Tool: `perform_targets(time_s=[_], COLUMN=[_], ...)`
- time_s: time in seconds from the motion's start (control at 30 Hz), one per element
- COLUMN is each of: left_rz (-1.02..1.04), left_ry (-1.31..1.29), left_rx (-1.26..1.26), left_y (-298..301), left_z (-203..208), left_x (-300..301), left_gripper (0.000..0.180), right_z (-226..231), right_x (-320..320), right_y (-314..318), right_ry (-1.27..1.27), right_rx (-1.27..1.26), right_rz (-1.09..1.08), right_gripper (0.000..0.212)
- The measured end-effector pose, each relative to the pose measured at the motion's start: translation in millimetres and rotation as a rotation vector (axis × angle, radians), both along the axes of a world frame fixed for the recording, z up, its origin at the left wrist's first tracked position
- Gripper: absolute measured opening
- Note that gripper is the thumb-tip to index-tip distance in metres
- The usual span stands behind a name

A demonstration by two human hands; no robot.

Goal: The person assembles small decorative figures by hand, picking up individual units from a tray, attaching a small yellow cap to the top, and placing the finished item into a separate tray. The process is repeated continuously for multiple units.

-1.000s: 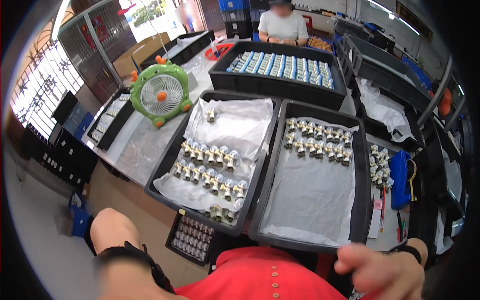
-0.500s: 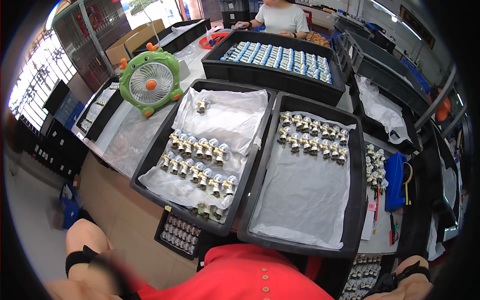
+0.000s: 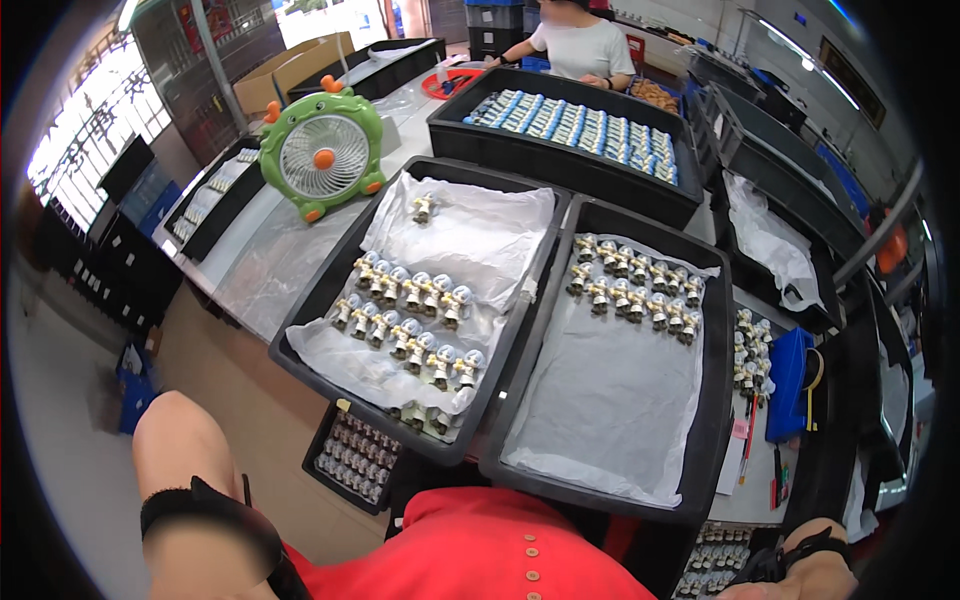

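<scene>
Neither of my hands shows. Part of my bare left arm [image 3: 185,440], with a black strap round it, comes in at the lower left. Part of my right arm [image 3: 815,575], also strapped in black, is at the lower right edge. Both arms are apart from the trays. In front of me lies a black tray [image 3: 370,407] lined with white sheet, holding rows of small white-haired figurines [image 3: 412,290] and one single figurine [image 3: 422,208] farther back. Beside it, a second lined black tray [image 3: 715,390] holds two rows of similar figurines [image 3: 640,300] at its far end.
A green animal-shaped fan [image 3: 325,160] stands at the left. Behind the trays is a bigger black tray [image 3: 560,165] of blue-and-white pieces; a person [image 3: 590,50] stands beyond. At right are loose figurines [image 3: 750,350] and a blue box [image 3: 790,390]. Another filled tray [image 3: 355,455] is lower down.
The whole view has shifted, so the trays and fan sit slightly farther right. More of my left arm shows. The person beyond has stretched an arm out leftward. The figurines have stayed put.
</scene>
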State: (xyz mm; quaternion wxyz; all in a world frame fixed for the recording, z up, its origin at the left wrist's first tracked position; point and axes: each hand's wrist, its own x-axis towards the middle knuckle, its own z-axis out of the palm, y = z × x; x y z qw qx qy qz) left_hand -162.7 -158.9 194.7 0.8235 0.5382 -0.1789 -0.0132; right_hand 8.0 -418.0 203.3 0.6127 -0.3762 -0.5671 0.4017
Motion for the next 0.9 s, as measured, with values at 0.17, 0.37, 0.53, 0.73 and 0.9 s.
perform_targets(time_s=[0.17,0.37,0.53,0.73,0.9], left_rz=[-0.014,-0.275,-0.285,0.027,-0.084], left_ry=[-0.075,-0.248,-0.162,0.167,0.251], left_rx=[0.031,0.001,-0.037,0.044,0.013], left_y=[6,6,23,-5,-24], left_z=[9,31,23,9,-14], left_x=[-18,-10,19,7,21], left_gripper=[0.048,0.049,0.065,0.065,0.062], right_z=[13,-19,-33,-24,-23], right_x=[1,0,12,8,8], right_y=[-4,8,24,28,40], right_ry=[0.167,-0.089,-0.2,-0.246,-0.25], right_rx=[-0.01,-0.038,-0.107,-0.109,-0.129], right_rz=[0.125,0.113,0.126,0.185,0.232], right_gripper=[0.061,0.062,0.059,0.055,0.053])
